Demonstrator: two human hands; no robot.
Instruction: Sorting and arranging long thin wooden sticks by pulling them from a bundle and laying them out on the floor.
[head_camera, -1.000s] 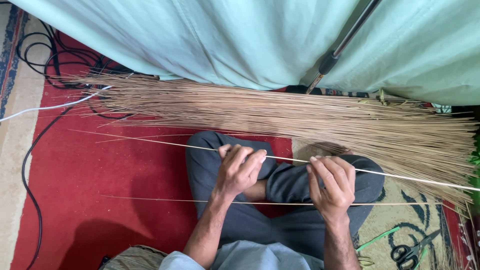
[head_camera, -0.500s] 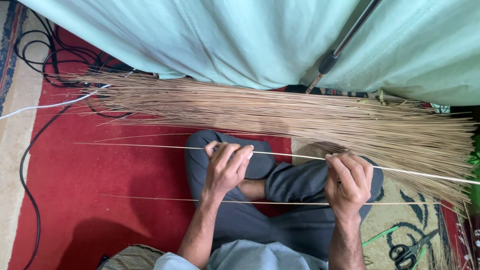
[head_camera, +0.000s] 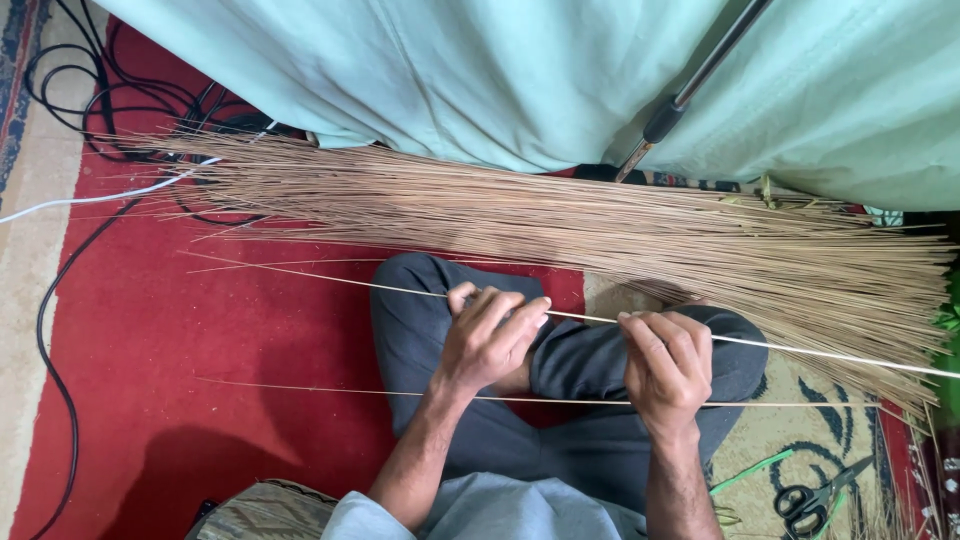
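Both hands sit nearer each other than half second ago, I note. Thin stick (head_camera: 580, 317) spans lap above crossed legs. Left hand (head_camera: 487, 338) grip closed on stick; right hand (head_camera: 665, 362) grip pinches same stick. Second stick (head_camera: 350, 389) lies nearer body. Stick bundle (head_camera: 560, 220) beyond on red carpet (head_camera: 200, 400); scissors (head_camera: 815, 495) at right.

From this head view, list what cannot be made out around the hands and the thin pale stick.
- Thin pale stick: its right end runs off the frame edge, and both hands cover parts of it.
- Left hand and right hand: seen from the back, so the fingertip grip is hidden.
- Black-handled scissors: too small to show blade detail.
- Long bundle of tan sticks: its far side goes under the pale green cloth.
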